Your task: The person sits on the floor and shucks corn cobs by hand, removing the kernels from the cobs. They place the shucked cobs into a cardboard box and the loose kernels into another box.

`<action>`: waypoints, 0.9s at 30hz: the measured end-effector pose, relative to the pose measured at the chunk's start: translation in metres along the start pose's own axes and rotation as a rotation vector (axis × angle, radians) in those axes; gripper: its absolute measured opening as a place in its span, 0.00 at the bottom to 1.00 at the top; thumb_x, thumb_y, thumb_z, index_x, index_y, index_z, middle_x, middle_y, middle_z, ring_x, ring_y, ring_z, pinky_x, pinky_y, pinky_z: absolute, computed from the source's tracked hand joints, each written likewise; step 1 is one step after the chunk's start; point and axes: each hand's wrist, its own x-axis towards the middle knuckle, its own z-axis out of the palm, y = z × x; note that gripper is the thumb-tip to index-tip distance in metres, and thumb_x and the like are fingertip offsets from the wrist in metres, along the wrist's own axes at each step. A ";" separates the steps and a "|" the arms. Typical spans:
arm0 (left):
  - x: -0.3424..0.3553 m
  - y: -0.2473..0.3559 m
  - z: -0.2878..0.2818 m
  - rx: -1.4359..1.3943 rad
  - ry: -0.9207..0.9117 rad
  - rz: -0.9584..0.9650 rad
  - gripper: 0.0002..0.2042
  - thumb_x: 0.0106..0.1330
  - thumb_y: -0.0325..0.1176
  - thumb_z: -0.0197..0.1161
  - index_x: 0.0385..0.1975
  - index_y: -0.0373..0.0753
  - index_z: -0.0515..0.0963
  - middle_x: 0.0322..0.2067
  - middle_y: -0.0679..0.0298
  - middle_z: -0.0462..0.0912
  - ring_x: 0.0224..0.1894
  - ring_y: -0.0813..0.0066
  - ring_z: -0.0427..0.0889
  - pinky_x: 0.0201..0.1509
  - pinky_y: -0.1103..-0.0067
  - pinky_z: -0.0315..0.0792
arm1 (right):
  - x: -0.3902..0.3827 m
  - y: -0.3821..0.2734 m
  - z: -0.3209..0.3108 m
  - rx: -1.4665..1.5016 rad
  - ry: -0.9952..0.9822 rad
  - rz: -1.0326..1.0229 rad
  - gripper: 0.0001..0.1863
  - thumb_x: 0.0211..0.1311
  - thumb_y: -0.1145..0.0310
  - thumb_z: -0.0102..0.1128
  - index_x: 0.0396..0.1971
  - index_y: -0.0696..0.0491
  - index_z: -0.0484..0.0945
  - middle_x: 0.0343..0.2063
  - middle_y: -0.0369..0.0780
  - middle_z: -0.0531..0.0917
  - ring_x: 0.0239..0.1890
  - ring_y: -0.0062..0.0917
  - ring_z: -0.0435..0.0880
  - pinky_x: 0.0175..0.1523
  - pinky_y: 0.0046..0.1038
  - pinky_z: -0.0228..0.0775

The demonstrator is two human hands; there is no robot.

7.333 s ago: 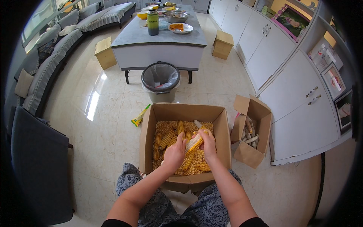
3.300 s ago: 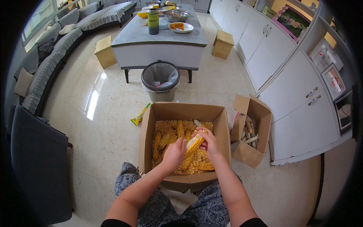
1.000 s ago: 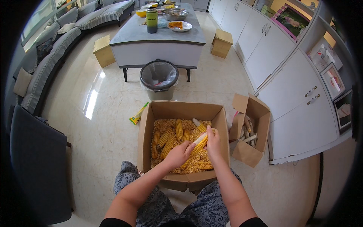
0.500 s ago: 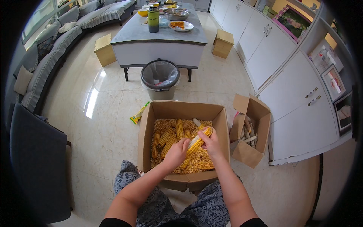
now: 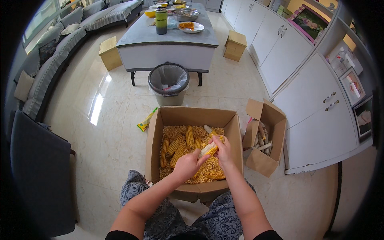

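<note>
your left hand [image 5: 187, 165] and right hand [image 5: 223, 150] both grip one corn cob [image 5: 209, 150], held tilted just above the loose kernels [image 5: 208, 170] in the big box [image 5: 188, 117] on the floor. more cobs [image 5: 178, 144] lie at its left. a smaller box [image 5: 269, 120] of stripped cobs sits right; a bin [image 5: 169, 82] stands far.

Both forearms are bare from the elbow down, with short black sleeves just showing at the lower edge of the view. The left hand [image 5: 187, 165] and the right hand [image 5: 223, 151] wear no gloves, rings or watch. The legs are covered by loose blue-grey trousers with a pale paisley-like print.
</note>
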 end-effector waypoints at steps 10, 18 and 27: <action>0.001 0.000 -0.004 0.032 0.028 0.035 0.22 0.58 0.54 0.54 0.27 0.36 0.68 0.18 0.50 0.75 0.23 0.50 0.76 0.25 0.63 0.69 | 0.002 0.004 -0.001 0.110 0.019 -0.058 0.11 0.58 0.63 0.57 0.31 0.54 0.68 0.23 0.38 0.77 0.24 0.17 0.75 0.30 0.18 0.67; 0.000 -0.001 0.001 0.086 0.054 0.092 0.23 0.57 0.56 0.54 0.28 0.37 0.68 0.18 0.51 0.75 0.22 0.51 0.76 0.23 0.64 0.69 | 0.011 0.017 -0.004 -0.201 0.124 -0.210 0.12 0.62 0.57 0.50 0.30 0.51 0.69 0.22 0.36 0.77 0.20 0.15 0.74 0.21 0.15 0.63; 0.001 -0.002 0.005 0.098 0.053 0.072 0.23 0.58 0.56 0.53 0.28 0.37 0.68 0.19 0.51 0.75 0.22 0.51 0.76 0.23 0.64 0.69 | 0.006 0.016 -0.006 -0.060 0.055 -0.187 0.10 0.61 0.58 0.45 0.33 0.49 0.66 0.24 0.36 0.77 0.22 0.15 0.74 0.24 0.14 0.65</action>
